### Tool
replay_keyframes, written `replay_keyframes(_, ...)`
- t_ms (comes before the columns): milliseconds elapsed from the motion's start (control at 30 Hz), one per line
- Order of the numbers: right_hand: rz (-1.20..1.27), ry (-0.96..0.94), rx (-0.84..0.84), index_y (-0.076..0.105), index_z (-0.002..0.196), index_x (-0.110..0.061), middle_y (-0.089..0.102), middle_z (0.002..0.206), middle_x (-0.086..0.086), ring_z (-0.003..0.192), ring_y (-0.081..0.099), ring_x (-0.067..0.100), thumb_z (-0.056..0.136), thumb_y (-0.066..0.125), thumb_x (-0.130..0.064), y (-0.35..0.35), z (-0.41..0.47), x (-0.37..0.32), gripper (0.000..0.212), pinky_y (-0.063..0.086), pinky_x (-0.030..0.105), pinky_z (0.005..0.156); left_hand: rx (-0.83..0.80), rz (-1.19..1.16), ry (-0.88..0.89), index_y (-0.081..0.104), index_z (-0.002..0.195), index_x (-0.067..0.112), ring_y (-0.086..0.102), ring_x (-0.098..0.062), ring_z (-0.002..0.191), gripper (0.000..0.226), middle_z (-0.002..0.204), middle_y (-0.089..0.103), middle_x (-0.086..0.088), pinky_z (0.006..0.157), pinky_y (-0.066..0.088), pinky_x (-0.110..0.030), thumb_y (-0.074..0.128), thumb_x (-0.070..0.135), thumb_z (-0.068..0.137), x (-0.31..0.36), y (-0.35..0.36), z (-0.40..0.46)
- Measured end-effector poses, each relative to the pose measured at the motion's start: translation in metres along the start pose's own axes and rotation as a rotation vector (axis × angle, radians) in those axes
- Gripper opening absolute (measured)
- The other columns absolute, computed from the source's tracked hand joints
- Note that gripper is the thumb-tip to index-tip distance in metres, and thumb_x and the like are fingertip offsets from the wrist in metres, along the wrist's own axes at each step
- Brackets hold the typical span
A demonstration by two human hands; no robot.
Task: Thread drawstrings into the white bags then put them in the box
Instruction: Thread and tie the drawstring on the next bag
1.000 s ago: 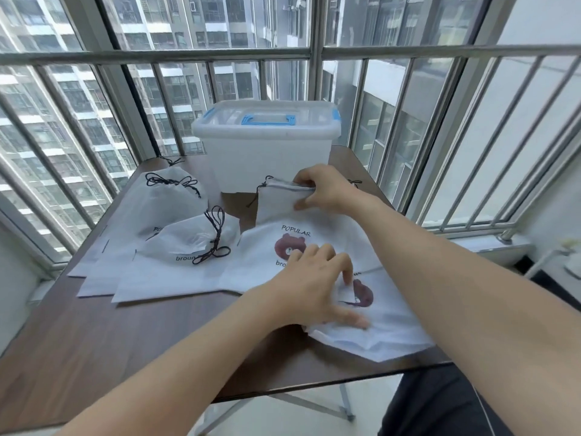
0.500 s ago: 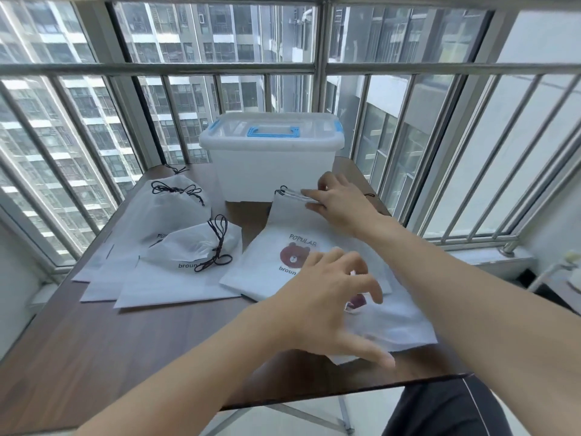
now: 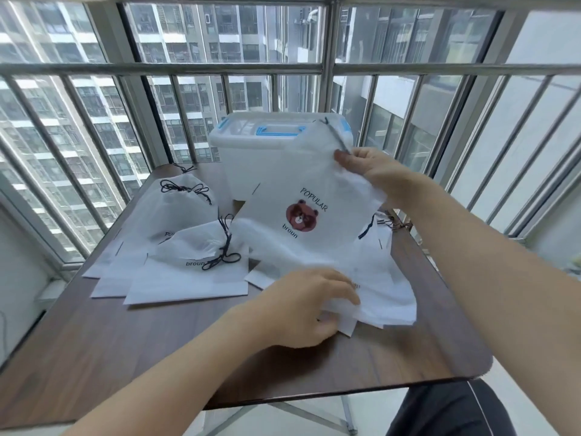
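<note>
The right hand [image 3: 364,163] holds a pinching grip on the top edge of a white bag [image 3: 301,215], lifted before the box [image 3: 248,152]. The left hand [image 3: 301,309] grips more bags [image 3: 383,294] on the counter [image 3: 125,341] below.

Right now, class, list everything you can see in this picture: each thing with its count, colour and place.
Box: one, translucent white, blue handle and clips, lid on, far end of table.
Lifted bag: one, white with bear print, held up before the box.
Cinched bags: two, white, black drawstrings, left on table.
Flat bags: several, white, piled centre-right.
Table: one, dark wood.
Railing: grey bars, behind.
Right hand: pinches the lifted bag's top.
Left hand: grips the flat bags.
</note>
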State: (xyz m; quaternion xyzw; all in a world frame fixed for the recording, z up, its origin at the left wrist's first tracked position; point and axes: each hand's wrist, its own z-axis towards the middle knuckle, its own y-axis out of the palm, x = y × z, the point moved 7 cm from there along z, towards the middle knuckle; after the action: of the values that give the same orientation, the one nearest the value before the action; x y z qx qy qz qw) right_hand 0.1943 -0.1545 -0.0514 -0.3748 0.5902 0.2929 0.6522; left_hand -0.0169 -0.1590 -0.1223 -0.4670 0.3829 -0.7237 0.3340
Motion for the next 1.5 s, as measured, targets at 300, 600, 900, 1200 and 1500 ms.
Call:
replay_keyframes(300,0.331,-0.056,-0.322,0.083,0.082,-0.031,0.078,0.087,0.0,0.074,0.075,0.016,0.017,0.104,-0.028,0.006,-0.028,0.012,0.068,0.059,0.028,0.059,0.552,-1.349,-0.592,0.051,0.043,0.006,0.052,-0.026,0.048,0.022,0.054,0.053,-0.016,0.045,0.039,-0.022,0.041,0.016,0.06,-0.092,-0.059,-0.021)
replay_keyframes(600,-0.344,0.417,-0.323,0.068,0.109,-0.01,0.074,0.109,0.008,0.102,0.068,0.033,0.096,0.064,-0.039,0.022,-0.006,0.076,0.032,0.049,0.051,0.099,0.63,-1.023,-0.905,0.062,0.093,0.011,0.046,-0.019,0.05,0.055,0.067,0.048,-0.002,0.04,0.043,-0.024,0.06,0.065,0.086,-0.141,-0.086,-0.029)
replay_keyframes(900,-0.889,-0.087,0.036,0.057,0.066,-0.022,0.049,0.06,-0.006,0.054,0.044,0.011,0.096,0.062,-0.032,0.009,0.014,0.041,0.033,0.037,0.03,0.058,0.097,-1.164,-0.504,0.07,0.084,0.023,0.043,-0.008,0.054,0.05,0.071,0.058,0.004,0.048,0.024,-0.02,0.084,0.064,0.059,-0.087,-0.043,-0.011)
replay_keyframes(1200,-0.954,-0.447,0.191,0.052,0.071,-0.027,0.048,0.063,-0.014,0.064,0.052,0.019,0.099,0.058,-0.031,0.044,0.0,0.044,0.028,0.042,0.035,0.06,0.478,-1.109,-0.781,0.052,0.137,0.013,0.059,-0.01,0.12,0.047,0.138,0.051,-0.001,0.085,0.05,-0.018,0.038,0.044,0.104,-0.115,-0.051,0.008)
replay_keyframes(1500,-0.81,-0.263,0.136,0.07,0.1,-0.024,0.068,0.085,-0.008,0.075,0.061,0.009,0.079,0.075,-0.059,0.037,0.007,0.038,0.042,0.047,0.025,0.07,0.584,-1.051,-0.636,0.053,0.108,0.024,0.069,-0.016,0.078,0.072,0.093,0.068,-0.003,0.067,0.056,-0.03,0.062,-0.033,0.066,-0.144,-0.054,-0.006)
